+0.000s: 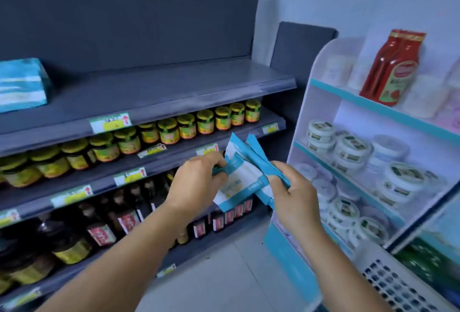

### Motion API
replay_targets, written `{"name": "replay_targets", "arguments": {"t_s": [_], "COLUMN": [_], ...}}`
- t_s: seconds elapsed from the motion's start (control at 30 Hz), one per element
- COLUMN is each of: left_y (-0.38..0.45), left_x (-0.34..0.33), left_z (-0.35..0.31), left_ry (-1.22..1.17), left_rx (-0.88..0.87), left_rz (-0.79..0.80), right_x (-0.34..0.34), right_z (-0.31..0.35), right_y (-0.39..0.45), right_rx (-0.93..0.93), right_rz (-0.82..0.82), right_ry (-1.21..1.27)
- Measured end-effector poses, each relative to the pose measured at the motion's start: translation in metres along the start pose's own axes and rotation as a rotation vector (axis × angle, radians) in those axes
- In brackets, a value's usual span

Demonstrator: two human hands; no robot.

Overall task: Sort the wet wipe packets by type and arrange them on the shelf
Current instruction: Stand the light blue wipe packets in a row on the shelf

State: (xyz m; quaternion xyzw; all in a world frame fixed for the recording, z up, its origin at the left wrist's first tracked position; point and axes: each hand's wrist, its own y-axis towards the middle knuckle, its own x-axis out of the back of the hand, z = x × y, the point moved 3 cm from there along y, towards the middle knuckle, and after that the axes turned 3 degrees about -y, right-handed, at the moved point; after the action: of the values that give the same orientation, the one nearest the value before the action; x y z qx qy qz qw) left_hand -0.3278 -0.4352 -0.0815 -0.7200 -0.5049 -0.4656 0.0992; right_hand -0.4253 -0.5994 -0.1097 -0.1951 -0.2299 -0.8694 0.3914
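Holding a fan of blue-and-white wet wipe packets [245,174] mid-air at centre frame; my left hand [196,182] pinches their left edge, right hand [293,197] clamps the lower right ends. To do this well I'd square the edges and check the prints match before shelving. Top shelf [174,92] at 11 o'clock already has a blue wipes pack [22,85] far left. Jars [169,131] sit beneath, tubs [351,149] at 3 o'clock, clear of the lift.

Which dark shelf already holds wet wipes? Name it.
The top dark shelf: a teal wipe pack lies at its left end. The lower ones carry jars and bottles.
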Motion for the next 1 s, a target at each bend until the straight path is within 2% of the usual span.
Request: {"name": "replay_targets", "arguments": {"t_s": [0.3,0.7,0.83,1.0], "left_y": [-0.02,-0.022,-0.001,0.049], "left_x": [0.169,0.285,0.307,0.334], "left_z": [0.103,0.2,0.231,0.27], "left_ry": [0.096,0.191,0.225,0.304], "left_rx": [0.111,0.266,0.299,0.358], "left_rz": [-0.239,-0.417,-0.41,-0.328], "right_x": [-0.115,-0.242,-0.281,-0.319], "right_z": [0.164,0.28,0.301,0.322], "right_y": [0.0,0.018,0.043,0.098], "right_rx": [0.241,0.456,0.47,0.463], "right_rz": [0.139,0.263,0.282,0.229], "right_ry": [0.05,0.13,0.146,0.143]}}
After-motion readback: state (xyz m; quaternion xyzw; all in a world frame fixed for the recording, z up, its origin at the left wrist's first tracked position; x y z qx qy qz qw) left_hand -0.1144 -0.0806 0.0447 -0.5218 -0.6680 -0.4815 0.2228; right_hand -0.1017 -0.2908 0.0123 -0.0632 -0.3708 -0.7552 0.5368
